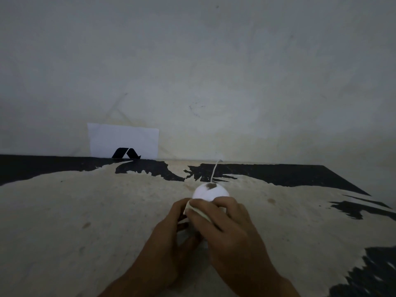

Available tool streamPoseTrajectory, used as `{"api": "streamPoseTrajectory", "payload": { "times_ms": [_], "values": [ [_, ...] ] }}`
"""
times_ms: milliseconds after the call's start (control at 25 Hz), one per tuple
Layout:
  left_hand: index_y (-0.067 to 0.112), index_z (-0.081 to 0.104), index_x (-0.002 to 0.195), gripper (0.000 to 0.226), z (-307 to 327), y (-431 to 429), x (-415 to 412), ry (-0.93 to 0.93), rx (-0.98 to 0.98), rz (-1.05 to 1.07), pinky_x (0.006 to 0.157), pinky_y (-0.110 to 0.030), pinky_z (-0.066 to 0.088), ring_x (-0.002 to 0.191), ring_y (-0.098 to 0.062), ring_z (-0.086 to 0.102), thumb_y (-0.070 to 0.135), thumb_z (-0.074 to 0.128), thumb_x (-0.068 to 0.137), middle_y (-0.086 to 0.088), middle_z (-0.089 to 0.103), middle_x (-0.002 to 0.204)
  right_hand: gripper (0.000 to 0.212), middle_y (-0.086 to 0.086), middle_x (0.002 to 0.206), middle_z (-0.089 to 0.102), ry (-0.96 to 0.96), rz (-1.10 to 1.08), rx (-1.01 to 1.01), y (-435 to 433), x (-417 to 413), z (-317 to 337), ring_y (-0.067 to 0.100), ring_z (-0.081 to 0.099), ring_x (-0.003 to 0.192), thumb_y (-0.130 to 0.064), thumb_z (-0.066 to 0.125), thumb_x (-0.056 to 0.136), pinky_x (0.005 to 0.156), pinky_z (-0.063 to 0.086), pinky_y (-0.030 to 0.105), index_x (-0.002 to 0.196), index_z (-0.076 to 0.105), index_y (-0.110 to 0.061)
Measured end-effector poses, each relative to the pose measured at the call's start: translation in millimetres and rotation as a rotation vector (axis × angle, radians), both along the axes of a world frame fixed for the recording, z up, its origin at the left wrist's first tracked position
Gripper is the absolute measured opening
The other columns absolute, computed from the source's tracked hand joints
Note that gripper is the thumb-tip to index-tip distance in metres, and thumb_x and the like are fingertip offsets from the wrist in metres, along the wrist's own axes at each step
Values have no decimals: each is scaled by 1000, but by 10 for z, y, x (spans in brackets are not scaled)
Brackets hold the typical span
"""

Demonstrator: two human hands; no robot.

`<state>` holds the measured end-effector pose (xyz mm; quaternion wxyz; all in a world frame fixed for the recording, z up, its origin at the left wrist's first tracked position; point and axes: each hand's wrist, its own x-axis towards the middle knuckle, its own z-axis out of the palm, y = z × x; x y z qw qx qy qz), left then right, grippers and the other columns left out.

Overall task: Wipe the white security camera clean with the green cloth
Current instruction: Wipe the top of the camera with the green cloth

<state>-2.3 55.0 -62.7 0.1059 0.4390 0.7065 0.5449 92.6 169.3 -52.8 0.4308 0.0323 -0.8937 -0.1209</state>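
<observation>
A round white security camera [209, 192] stands on the worn table, with a brown smudge on its top and a thin white cable [215, 170] running back toward the wall. My right hand [227, 228] presses a pale folded cloth [198, 212] against the camera's near side. My left hand [171, 230] grips the camera's lower left side; its fingers curl around the body. The camera's lower half is hidden behind both hands. The light is dim, so the cloth looks pale rather than green.
The table [85, 211] has a beige surface with black peeled patches along the back and right. A white paper sheet [124, 140] with a black mark leans on the grey wall at the back left.
</observation>
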Motion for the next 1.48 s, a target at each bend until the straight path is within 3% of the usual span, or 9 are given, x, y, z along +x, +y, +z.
{"api": "streamPoseTrajectory", "payload": {
  "times_ms": [80,160,360,560,720,880,1160,1280,1480],
  "values": [
    [42,37,124,55,13,-18,9,-20,-24,8,96,-16,45,113,5,52,24,67,82,22,55,123,32,7,109,71,102,-58,-10,51,-58,-24,24,62,95,-23,37,99,100,40,29,107,66,-11],
    [45,37,123,54,2,-23,12,-2,20,-6,92,-9,42,113,8,51,27,67,82,19,54,125,33,8,106,75,101,-35,-6,73,-18,18,23,60,95,-28,44,95,88,51,33,105,70,-11],
    [26,36,133,61,43,24,-10,-68,-75,-4,104,-37,43,121,-12,50,33,66,81,7,53,130,38,7,114,71,26,-42,-27,1,62,128,22,52,104,-22,53,83,81,56,37,120,53,-16],
    [52,30,107,51,53,17,8,2,-76,36,76,2,39,97,11,51,22,65,83,34,44,102,54,4,117,71,-76,-58,28,-30,66,94,20,48,107,-25,69,70,81,56,37,121,50,-19],
    [43,33,123,57,53,22,0,-27,-92,23,99,-19,44,112,4,51,27,67,81,22,49,120,53,1,115,69,-31,-89,-134,-11,103,103,19,52,104,-9,72,67,80,53,35,118,63,-19],
    [54,30,102,54,36,20,2,29,-19,12,67,7,39,86,28,48,21,67,81,38,42,98,31,1,113,72,-7,45,-53,3,120,126,18,53,103,-28,50,89,85,50,31,114,65,-18],
    [55,30,108,52,-3,19,-14,3,26,-17,87,-7,41,109,9,48,33,67,79,35,43,116,37,8,110,66,238,-67,-630,210,149,25,20,59,102,-25,42,90,96,33,2,115,65,-9],
    [54,30,108,53,-10,22,-19,-2,36,-19,95,-15,41,112,3,49,32,68,79,28,46,120,36,4,111,66,228,3,-578,219,143,13,16,55,104,-19,42,88,96,36,9,115,65,-11],
    [53,32,110,53,-33,19,-25,-8,51,-29,86,-4,41,110,11,48,32,68,78,33,45,119,35,-19,113,59,203,108,-660,311,87,83,3,53,110,-15,41,87,97,41,14,113,63,-25]
  ]
}}
